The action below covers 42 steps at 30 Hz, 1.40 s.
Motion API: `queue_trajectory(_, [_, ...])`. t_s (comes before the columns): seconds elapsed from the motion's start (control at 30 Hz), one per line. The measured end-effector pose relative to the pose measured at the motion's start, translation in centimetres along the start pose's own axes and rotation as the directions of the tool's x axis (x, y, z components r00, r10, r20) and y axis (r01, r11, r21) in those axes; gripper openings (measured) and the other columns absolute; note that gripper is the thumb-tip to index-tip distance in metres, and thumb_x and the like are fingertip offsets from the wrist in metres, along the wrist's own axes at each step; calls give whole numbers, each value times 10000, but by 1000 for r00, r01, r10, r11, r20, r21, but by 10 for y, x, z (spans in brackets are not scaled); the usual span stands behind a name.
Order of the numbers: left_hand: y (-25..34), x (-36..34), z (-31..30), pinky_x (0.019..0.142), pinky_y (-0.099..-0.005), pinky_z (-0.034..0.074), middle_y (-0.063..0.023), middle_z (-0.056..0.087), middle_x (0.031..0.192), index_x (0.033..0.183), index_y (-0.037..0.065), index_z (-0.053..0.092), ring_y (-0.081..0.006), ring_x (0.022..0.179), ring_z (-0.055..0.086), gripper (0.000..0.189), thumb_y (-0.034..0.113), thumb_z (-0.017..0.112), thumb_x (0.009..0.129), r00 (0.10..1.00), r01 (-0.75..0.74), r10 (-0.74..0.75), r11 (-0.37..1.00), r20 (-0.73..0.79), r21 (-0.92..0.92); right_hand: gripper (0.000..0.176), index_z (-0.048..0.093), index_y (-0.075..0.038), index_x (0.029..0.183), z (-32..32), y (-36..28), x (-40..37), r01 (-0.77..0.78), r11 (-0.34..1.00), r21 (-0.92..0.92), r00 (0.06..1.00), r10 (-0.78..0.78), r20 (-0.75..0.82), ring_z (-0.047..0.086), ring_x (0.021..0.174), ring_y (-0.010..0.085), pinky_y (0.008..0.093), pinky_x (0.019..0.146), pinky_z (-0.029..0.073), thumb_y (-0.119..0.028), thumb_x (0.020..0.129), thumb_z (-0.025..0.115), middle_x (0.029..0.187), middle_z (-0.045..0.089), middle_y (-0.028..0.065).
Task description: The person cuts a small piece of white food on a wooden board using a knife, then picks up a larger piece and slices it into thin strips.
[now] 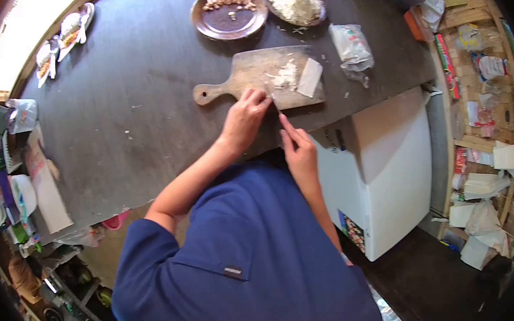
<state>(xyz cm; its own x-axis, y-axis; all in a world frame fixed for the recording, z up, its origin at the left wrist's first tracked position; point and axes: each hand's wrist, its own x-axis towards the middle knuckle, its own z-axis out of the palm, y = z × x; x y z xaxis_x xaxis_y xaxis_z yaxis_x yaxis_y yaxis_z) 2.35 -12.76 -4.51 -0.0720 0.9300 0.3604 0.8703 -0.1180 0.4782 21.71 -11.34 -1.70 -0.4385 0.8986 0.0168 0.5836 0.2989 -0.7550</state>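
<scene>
We judge slicing to be in hand, just above the frame's centre. Our right hand (pixel 299 147) grips a knife (pixel 275 103) over the board (pixel 251 65); our left hand (pixel 246 115) bunches at its tip, though we cannot tell what it pins. The white block (pixel 309 78) lies right of the shreds (pixel 286 75). The next stroke calls for tucked fingertips.

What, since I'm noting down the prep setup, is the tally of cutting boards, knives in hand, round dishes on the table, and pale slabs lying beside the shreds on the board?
Cutting board: 1
Knife: 1
Round dishes: 2
Pale slab: 1
Total: 5
</scene>
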Motion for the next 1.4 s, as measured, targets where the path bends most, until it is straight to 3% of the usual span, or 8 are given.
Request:
queue_trajectory(0.17, [-3,-1,2,944,-343,583,-95,661,1128,1133,24,727,-275,1123,629,314,47,652,829,1000,-5,5,1000,14,-2,412,707,-252,1441,-10,-3,-9,48,999,-13,999,-48,-10,658,743,307,417,720,532,-145,1044,692,877,654,126])
queue_trajectory(0.27, [-2,-2,3,940,-346,583,-87,664,1122,1130,24,727,-271,1121,629,301,44,650,840,1000,0,-1,1000,-8,-18,418,679,-202,1469,-13,-2,-21,-21,999,-31,999,22,23,560,705,221,353,725,502,-113,1060,666,832,604,126])
queue_trajectory(0.47, [-5,0,2,909,-377,587,-74,675,1066,1118,55,753,-271,1064,648,293,23,711,829,999,1,-5,997,-45,-77,403,681,-181,1466,-9,-11,3,-72,994,79,997,68,45,542,703,198,339,704,484,-117,1069,662,817,577,122])
queue_trajectory(0.6, [-5,2,2,880,-379,573,-67,658,1042,1036,69,732,-266,1029,637,197,65,717,839,999,16,-18,998,-28,-68,410,695,-234,1458,-14,-6,-16,-34,999,6,999,33,16,692,808,294,394,778,539,-150,1057,677,903,680,148])
queue_trajectory(0.83, [-7,1,3,908,-371,565,-64,649,1053,1025,71,736,-273,1050,629,190,62,702,838,999,13,-18,993,-46,-116,397,699,-219,1453,-8,-9,0,-29,1000,4,999,29,44,655,764,282,397,757,531,-144,1065,666,904,675,139])
queue_trajectory(0.9, [-11,2,4,913,-373,566,-64,657,1050,1040,67,747,-272,1049,630,215,54,705,829,999,2,-7,996,-54,-92,416,669,-183,1480,-14,-10,-3,-30,999,21,998,28,54,499,710,168,337,712,484,-114,1071,664,824,562,101])
queue_trajectory(1.1, [-18,5,3,901,-376,569,-62,670,997,1060,78,786,-263,1007,641,218,92,734,849,998,-38,27,975,-55,-219,410,669,-180,1478,-14,-5,-10,-56,998,19,996,54,65,514,728,149,324,724,489,-118,1073,663,809,566,100])
queue_trajectory(1.4, [-20,6,2,899,-380,568,-71,667,1014,1043,77,793,-272,1024,641,191,103,720,868,999,-32,24,978,-40,-205,401,678,-164,1472,-20,-5,-11,-74,996,47,993,69,91,533,757,125,295,743,494,-111,1075,661,839,614,81])
